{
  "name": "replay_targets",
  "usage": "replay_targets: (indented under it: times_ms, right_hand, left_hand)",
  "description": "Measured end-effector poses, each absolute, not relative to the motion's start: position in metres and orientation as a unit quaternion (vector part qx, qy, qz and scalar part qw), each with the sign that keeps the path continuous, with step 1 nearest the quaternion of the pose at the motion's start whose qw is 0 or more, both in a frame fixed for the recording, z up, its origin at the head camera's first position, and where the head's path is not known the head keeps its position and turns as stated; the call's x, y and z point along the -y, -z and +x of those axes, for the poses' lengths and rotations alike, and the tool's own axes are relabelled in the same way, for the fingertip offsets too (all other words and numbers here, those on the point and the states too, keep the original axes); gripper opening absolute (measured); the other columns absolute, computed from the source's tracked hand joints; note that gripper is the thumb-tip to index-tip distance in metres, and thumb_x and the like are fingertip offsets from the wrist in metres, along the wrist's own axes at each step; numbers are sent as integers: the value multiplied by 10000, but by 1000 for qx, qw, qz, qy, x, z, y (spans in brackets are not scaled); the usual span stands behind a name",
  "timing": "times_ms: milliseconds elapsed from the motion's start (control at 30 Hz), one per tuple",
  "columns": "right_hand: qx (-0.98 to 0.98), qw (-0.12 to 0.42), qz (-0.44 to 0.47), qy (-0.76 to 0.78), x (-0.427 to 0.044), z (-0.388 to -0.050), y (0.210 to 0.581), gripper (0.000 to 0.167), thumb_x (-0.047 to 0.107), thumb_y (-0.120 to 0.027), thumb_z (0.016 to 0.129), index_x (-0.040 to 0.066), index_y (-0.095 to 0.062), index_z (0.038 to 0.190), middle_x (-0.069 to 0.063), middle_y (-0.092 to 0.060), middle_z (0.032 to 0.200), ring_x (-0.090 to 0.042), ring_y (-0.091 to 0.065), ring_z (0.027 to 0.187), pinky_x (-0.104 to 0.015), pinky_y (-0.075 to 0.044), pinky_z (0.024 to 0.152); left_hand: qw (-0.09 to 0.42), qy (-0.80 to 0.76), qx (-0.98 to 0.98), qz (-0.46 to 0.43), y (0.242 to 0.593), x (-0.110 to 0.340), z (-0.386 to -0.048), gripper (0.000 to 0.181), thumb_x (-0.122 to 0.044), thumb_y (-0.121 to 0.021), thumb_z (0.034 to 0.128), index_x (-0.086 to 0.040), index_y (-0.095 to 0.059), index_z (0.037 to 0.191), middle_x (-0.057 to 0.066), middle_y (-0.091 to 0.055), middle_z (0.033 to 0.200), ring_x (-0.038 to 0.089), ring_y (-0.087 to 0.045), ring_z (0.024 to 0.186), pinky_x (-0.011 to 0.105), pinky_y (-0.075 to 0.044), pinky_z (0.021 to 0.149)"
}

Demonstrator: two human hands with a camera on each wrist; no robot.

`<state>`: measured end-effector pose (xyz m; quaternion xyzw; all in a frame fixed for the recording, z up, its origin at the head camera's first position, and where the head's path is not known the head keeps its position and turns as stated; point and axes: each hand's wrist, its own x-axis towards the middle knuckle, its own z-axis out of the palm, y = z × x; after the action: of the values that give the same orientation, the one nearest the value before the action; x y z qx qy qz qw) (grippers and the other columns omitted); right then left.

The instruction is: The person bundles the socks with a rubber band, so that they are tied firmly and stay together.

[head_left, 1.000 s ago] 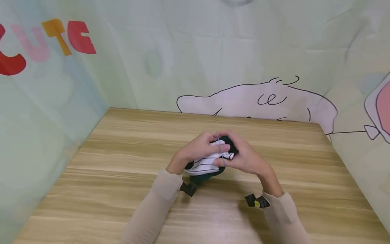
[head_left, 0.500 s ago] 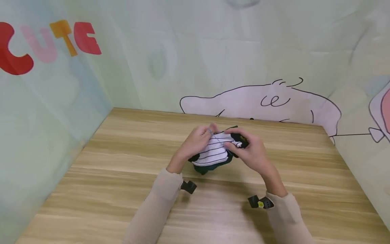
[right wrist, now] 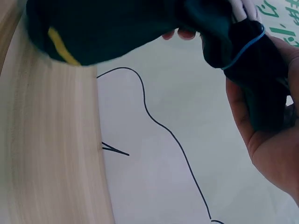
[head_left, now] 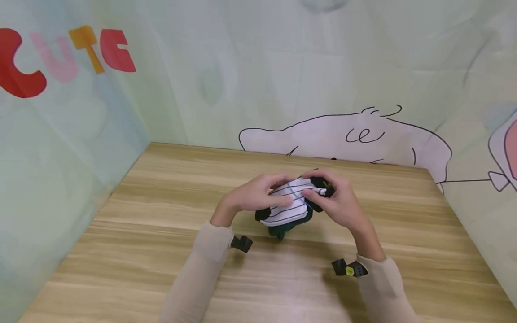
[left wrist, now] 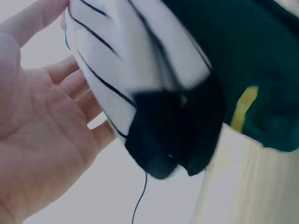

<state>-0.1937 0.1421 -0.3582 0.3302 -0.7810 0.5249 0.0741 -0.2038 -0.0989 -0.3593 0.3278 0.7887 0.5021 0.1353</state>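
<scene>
Both hands hold a bundle of socks above the table in the head view. White socks with black stripes and black ends [head_left: 284,214] lie on top, and dark green socks [head_left: 278,230] hang beneath. A thin blue rubber band [right wrist: 245,48] runs round the bundle toward its right end. My left hand [head_left: 254,195] grips the left part, thumb across the striped face and fingers at the far side. My right hand [head_left: 341,202] grips the dark right end between thumb and fingers. Yellow marks show on the green cloth [left wrist: 266,93] in the left wrist view.
A wood-grain table [head_left: 161,211] lies under the hands. Pale printed cloth walls [head_left: 194,67] stand at its back and sides, with a line-drawn animal [head_left: 323,134] at the back edge. Each wrist carries a small black camera [head_left: 242,243].
The left hand drew the rubber band up and away, then let it settle across the striped socks and took hold of the left part. The bundle shifted slightly right.
</scene>
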Motion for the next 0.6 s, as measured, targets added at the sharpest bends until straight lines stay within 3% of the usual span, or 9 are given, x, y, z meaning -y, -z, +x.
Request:
replay_targets:
  times_ms: [167,400,500,600]
  right_hand:
    - [771,50,340,-537,-138,-196,361,341,-26,-737,877,85,-663,1190,-58,-680,1147,-201,-621,1003,-257,-506,854]
    - [767,14,337,-546,-129,-194,365,388,4,-731,894,97,-626,1256,-64,-648,1211,-218,-613,1043,-285,-527,842]
    - [749,-31,327,-575,-128,-191,365,486,17,-701,919,116,-537,1366,-113,-595,1245,-261,-606,1028,-316,-550,809]
    - [712,-80,321,-620,-125,-187,365,657,32,-671,937,151,-353,1499,-178,-508,1303,-301,-577,1067,-354,-560,808]
  left_hand:
    - [118,-509,-796,305,360,96,-204,390,-280,-621,997,-111,-556,1343,29,-674,1136,153,-624,1031,342,-487,920]
    - [108,-482,-819,293,362,98,-204,311,-390,-693,933,-132,-680,1106,-9,-673,957,135,-633,844,301,-531,741]
    - [103,-490,-818,285,361,102,-205,278,-371,-718,916,-134,-694,1059,2,-668,912,151,-635,798,312,-526,709]
    - [78,-524,-804,271,359,105,-204,223,-304,-723,923,-119,-692,1043,33,-658,900,184,-636,766,328,-529,687]
